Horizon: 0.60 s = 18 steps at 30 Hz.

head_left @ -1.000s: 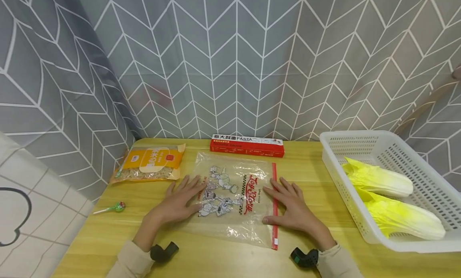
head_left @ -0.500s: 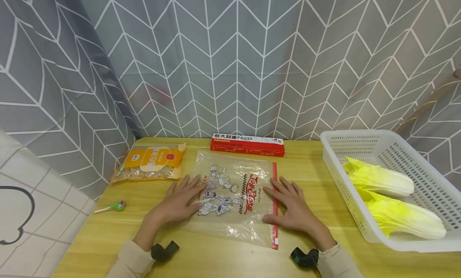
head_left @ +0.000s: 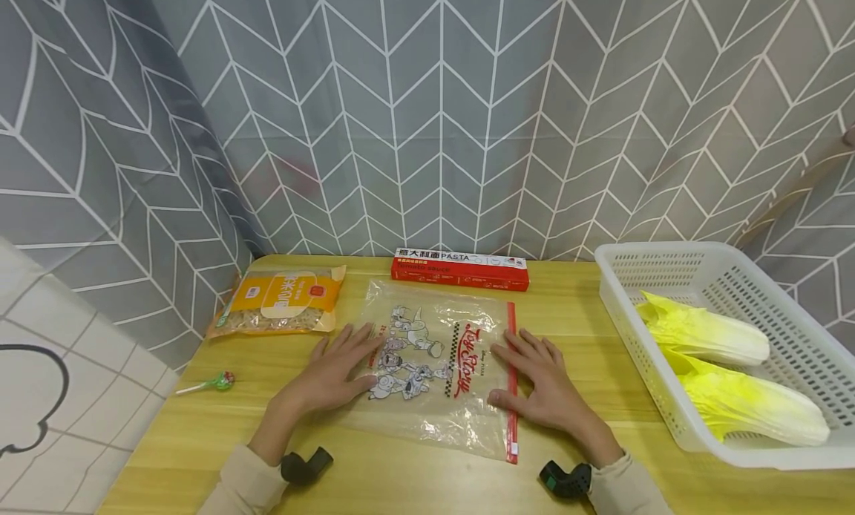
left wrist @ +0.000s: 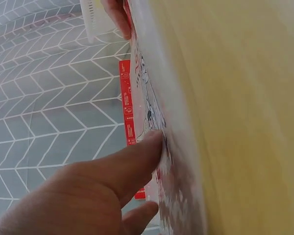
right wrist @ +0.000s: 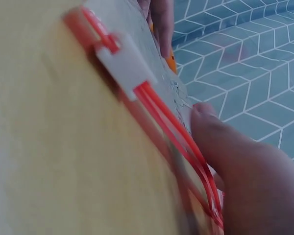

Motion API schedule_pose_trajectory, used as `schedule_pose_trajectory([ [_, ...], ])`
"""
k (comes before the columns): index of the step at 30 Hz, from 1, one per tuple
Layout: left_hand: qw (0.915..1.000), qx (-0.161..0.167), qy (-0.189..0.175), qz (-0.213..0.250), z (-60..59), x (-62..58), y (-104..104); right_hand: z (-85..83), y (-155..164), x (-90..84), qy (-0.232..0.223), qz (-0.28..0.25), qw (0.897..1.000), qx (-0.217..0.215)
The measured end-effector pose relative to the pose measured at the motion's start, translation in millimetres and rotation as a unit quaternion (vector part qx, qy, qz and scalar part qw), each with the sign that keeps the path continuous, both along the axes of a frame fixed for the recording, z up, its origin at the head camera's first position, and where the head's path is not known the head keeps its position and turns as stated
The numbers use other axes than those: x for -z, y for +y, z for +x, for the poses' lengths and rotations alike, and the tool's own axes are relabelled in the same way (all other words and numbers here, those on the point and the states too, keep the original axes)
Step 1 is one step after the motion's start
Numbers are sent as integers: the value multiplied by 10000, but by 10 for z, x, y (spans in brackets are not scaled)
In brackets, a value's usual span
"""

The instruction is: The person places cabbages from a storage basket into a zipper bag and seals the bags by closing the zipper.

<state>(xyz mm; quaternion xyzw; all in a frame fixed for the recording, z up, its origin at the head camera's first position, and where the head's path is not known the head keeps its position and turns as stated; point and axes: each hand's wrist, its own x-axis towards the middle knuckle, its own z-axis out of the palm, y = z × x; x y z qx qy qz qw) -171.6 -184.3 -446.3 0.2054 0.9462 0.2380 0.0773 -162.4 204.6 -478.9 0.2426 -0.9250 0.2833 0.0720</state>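
Our left hand (head_left: 334,378) and right hand (head_left: 544,385) press flat, fingers released, on the "Toy Story" zipper bag (head_left: 437,366) between them; behind lies a red "PASTA" box (head_left: 459,269).

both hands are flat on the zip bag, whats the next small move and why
Probably the right hand should slide to the white slider at the near end of the red zip strip and pinch it, while the left hand holds the zip bag down. The bag lies flat and looks empty, both hands only press on it, and the thumb already rests on the strip.
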Motion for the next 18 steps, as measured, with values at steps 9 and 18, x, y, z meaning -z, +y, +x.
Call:
schedule_pose_trajectory([
  [9,9932,-736,888,142,-51,0,86,-36,-2,23,284,-344,9950,893],
  [18,9913,-893,956,-167,-65,143,134,-19,-9,15,251,168,9934,1111],
])
